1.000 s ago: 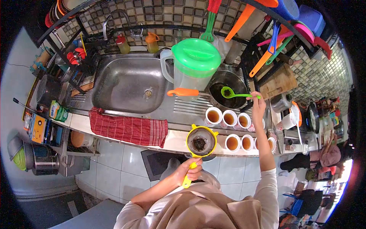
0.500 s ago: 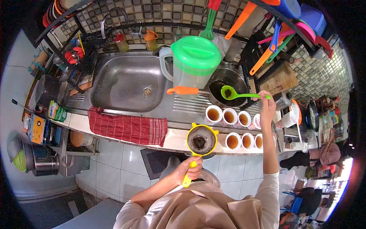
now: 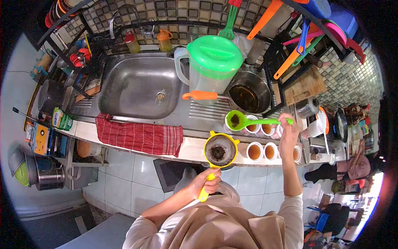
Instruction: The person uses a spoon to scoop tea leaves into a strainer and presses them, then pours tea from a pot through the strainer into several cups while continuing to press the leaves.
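Note:
My left hand (image 3: 204, 184) grips the handle of a yellow strainer (image 3: 220, 150), which has dark leaves in its mesh and hangs over the counter's front edge. The handle of a green ladle (image 3: 259, 122) is in my right hand (image 3: 289, 135). Dark grounds lie in the ladle's bowl, which is above the back row of cups, up and to the right of the strainer. White cups of brown liquid (image 3: 254, 152) stand in two rows, partly hidden by the ladle and my right hand. Behind them a steel pot (image 3: 250, 92) holds dark liquid.
A lidded pitcher (image 3: 213, 62) stands left of the pot, whose orange handle (image 3: 200, 95) points left. Further left are a steel sink (image 3: 141, 89) and a red cloth (image 3: 139, 136). A black rack (image 3: 286, 70) rises at the right. A person (image 3: 356, 167) is at the far right.
My right hand has brought the ladle from over the pot toward me and slightly left, above the back cups. The strainer has barely moved.

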Demonstrator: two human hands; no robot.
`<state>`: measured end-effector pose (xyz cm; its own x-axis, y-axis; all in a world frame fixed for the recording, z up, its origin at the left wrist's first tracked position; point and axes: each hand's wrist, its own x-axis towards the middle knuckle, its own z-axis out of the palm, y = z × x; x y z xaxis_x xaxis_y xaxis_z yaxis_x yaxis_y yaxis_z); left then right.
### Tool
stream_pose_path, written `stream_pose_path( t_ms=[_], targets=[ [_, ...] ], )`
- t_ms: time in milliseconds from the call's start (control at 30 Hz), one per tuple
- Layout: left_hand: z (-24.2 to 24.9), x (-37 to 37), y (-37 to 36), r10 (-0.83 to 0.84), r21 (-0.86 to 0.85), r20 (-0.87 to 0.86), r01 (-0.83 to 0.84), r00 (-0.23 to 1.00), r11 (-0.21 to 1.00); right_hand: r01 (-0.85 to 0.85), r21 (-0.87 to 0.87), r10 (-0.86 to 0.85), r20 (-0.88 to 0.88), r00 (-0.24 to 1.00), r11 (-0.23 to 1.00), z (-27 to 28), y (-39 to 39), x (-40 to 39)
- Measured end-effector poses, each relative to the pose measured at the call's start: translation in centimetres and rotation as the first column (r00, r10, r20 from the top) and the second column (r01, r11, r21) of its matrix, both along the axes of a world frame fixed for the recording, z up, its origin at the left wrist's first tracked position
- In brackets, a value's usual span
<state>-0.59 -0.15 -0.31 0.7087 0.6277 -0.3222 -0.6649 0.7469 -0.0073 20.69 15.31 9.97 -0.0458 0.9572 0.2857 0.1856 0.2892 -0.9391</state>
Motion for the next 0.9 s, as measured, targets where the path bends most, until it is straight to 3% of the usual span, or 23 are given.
stream_pose_path(
  t_ms=[100, 167, 300, 367, 400, 433, 500, 567, 667, 700, 767, 900],
  targets=[
    [-0.2, 0.0, 0.0, 0.002, 0.003, 0.003, -0.002, 1.000, 1.000, -0.142, 0.046, 0.145, -0.077, 0.986, 0.989, -0.6, -1.0, -0.8],
    [-0.2, 0.0, 0.0, 0.005, 0.012, 0.002, -0.005, 1.000, 1.000, -0.155, 0.041, 0.157, -0.036, 0.987, 0.987, -1.5, -1.4, -0.6],
    [0.1, 0.0, 0.0, 0.000, 0.006, -0.015, 0.000, 1.000, 1.000, -0.250, -0.011, 0.245, -0.158, 0.956, 0.968, -2.3, -2.8, -1.2],
    [0.1, -0.1, 0.0, 0.000, 0.005, -0.028, 0.000, 1.000, 1.000, -0.322, 0.033, 0.324, -0.087, 0.942, 0.946, -2.9, -3.2, -1.2],
    [0.1, -0.1, 0.0, 0.000, 0.009, -0.020, 0.000, 1.000, 1.000, -0.314, 0.152, 0.305, 0.078, 0.949, 0.937, -2.7, -3.1, -1.4],
    [0.1, -0.1, 0.0, 0.001, 0.014, -0.011, -0.001, 1.000, 1.000, -0.314, 0.151, 0.305, 0.078, 0.949, 0.937, -2.5, -3.3, -1.4],
    [0.1, -0.1, 0.0, 0.000, 0.010, -0.011, 0.000, 1.000, 1.000, -0.418, 0.224, 0.355, 0.274, 0.894, 0.880, -2.4, -3.8, -1.4],
    [0.1, -0.1, -0.1, -0.001, 0.007, -0.010, 0.001, 1.000, 1.000, -0.443, 0.246, 0.362, 0.315, 0.878, 0.862, -2.2, -4.2, -1.5],
    [0.1, -0.2, 0.0, -0.005, 0.002, -0.004, 0.005, 1.000, 1.000, -0.754, 0.451, 0.325, 0.707, 0.628, 0.477, -1.1, -4.5, -1.9],
    [0.2, -0.2, 0.0, -0.006, -0.002, -0.011, 0.006, 1.000, 1.000, -0.754, 0.450, 0.325, 0.707, 0.628, 0.478, -0.8, -4.9, -2.2],
    [0.2, -0.2, 0.0, -0.009, -0.007, -0.018, 0.009, 1.000, 1.000, -0.857, 0.431, 0.198, 0.848, 0.492, 0.283, -0.5, -5.9, -2.3],
    [0.1, -0.2, 0.0, -0.004, -0.002, -0.009, 0.004, 1.000, 1.000, -0.869, 0.434, 0.163, 0.864, 0.476, 0.237, -0.9, -6.3, -2.1]
  ],
)
